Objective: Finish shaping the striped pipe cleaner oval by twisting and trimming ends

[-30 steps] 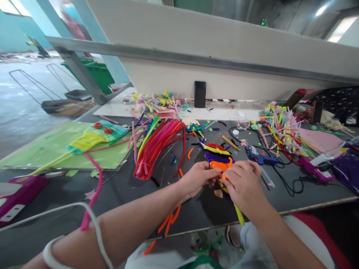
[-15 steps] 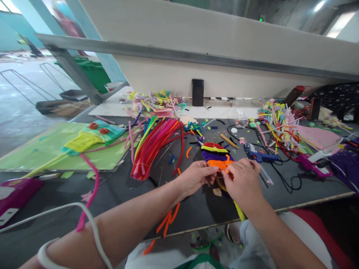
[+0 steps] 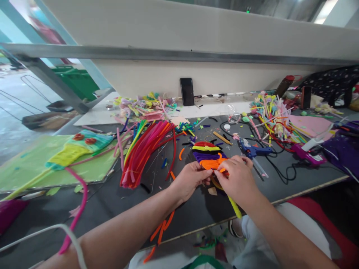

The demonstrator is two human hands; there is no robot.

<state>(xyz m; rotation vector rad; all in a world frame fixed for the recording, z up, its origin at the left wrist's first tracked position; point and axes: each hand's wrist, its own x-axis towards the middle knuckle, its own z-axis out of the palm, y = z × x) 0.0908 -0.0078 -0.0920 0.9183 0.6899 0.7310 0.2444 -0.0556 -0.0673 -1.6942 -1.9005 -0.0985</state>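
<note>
Between my hands is a striped pipe-cleaner piece (image 3: 208,156), banded red, yellow, black, purple and orange. My left hand (image 3: 193,178) pinches its lower orange edge from the left. From the right, my right hand (image 3: 237,179) is closed at the same edge, fingertips against a short orange pipe-cleaner end (image 3: 221,158). A yellow pipe cleaner (image 3: 234,207) hangs below the piece toward the table edge. My fingers hide its bottom rim. Loose orange pipe cleaners (image 3: 162,228) lie under my left forearm.
A bundle of red and pink pipe cleaners (image 3: 147,153) lies left. Farther left, a yellow-and-teal pipe-cleaner figure (image 3: 81,145) rests on a green board (image 3: 25,160). Right are a blue glue gun (image 3: 254,149) and black cord (image 3: 286,175). A phone (image 3: 187,92) leans at the back.
The view has shifted, so the scene sits slightly farther left. My hands keep their pinch at the orange edge, with only small finger movement.
</note>
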